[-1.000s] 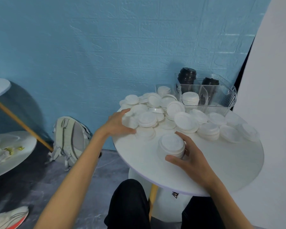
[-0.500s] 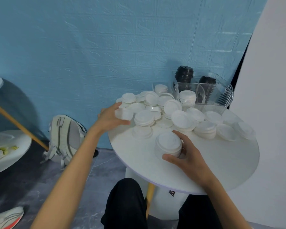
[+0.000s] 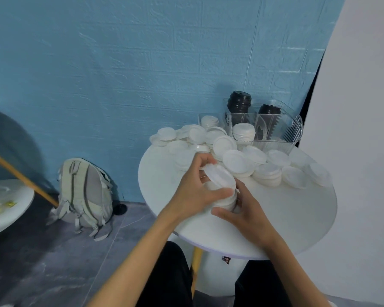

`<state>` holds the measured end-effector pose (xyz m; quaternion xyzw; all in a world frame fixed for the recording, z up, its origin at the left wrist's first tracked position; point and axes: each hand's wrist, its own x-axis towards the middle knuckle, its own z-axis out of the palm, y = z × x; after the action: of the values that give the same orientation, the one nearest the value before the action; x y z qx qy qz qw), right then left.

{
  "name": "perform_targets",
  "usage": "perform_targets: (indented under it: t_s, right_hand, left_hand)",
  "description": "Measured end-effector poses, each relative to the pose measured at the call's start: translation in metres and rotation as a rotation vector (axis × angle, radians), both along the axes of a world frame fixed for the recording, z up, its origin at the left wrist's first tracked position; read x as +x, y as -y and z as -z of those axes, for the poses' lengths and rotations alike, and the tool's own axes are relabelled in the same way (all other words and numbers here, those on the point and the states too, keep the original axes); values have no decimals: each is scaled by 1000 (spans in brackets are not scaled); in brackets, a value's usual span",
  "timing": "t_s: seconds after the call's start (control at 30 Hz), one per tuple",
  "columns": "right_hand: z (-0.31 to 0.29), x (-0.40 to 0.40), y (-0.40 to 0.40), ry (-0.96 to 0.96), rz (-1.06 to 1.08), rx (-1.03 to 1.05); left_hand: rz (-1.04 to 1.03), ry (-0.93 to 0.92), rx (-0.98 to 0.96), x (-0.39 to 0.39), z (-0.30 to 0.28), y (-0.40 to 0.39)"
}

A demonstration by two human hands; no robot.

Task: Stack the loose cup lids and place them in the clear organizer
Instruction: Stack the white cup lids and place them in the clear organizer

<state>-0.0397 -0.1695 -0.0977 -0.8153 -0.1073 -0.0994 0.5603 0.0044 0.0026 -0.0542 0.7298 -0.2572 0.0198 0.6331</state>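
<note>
Near side of clear organizer (image 3: 267, 127) | left hand (image 3: 194, 191) fingers pinch tilted lid (image 3: 218, 176) directly above stack (image 3: 225, 201) | right hand (image 3: 245, 214) cups stack on counter (image 3: 297, 213).

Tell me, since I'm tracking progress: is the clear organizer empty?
No. The clear organizer already holds a white lid stack and two black stacks.

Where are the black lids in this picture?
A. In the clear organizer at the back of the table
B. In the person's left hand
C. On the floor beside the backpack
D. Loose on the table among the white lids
A: the two stacks of black lids stand inside the clear organizer at the table's far edge.
</note>
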Motion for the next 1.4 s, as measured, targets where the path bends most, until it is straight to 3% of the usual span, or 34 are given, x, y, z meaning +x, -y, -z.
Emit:
perform_targets:
  t_s: [0.13, 0.33, 0.9, 1.07, 1.17, 1.27, 1.4]
  right_hand:
    - [1, -1, 0, -43, 19, 28]
    - [6, 1, 1, -60, 16, 28]
    - [12, 1, 3, -19, 101, -26]
    - [11, -1, 1, -25, 91, -60]
    - [10, 0, 1, -24, 97, -78]
    - [9, 0, 1, -27, 99, -87]
    - [9, -1, 1, -30, 101, -91]
  left_hand:
    - [-81, 81, 169, -7, 9, 1]
    - [-86, 24, 303, -8, 19, -5]
    - [-46, -162, 285, -8, 26, -10]
    - [8, -67, 284, -3, 21, -21]
    - [-222, 23, 145, 7, 24, -30]
    - [-538, 71, 208, 23, 32, -38]
    - [-552, -53, 383, 40, 31, -37]
